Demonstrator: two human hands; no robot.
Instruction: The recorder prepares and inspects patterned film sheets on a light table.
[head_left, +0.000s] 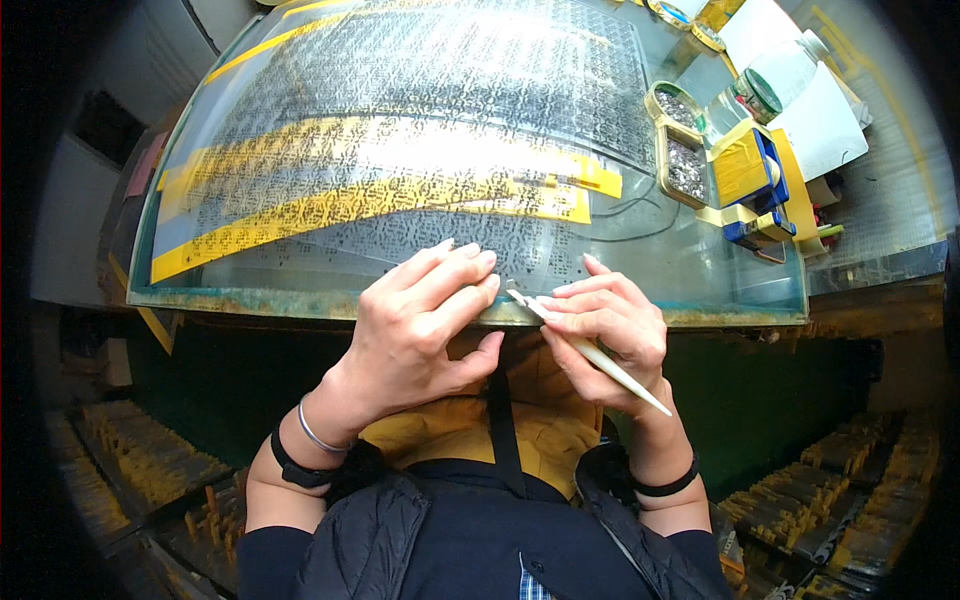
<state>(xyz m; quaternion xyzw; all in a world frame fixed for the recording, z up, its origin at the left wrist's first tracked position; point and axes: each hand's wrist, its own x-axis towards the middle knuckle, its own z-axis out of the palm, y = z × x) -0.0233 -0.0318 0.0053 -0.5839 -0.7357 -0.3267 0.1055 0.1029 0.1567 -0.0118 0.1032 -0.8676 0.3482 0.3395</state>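
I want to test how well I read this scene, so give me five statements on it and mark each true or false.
1. The left hand and right hand are apart at the front edge of the glass tabletop. True.
2. The left hand is wrapped around the slim white tool. False: the right hand holds it.
3. There is a silver bangle on the left wrist. True.
4. The strip along the near side of the printed sheets is red. False: that strip is yellow.
5. Nothing blue is on the tabletop's right side. False: a blue-and-yellow item is there.
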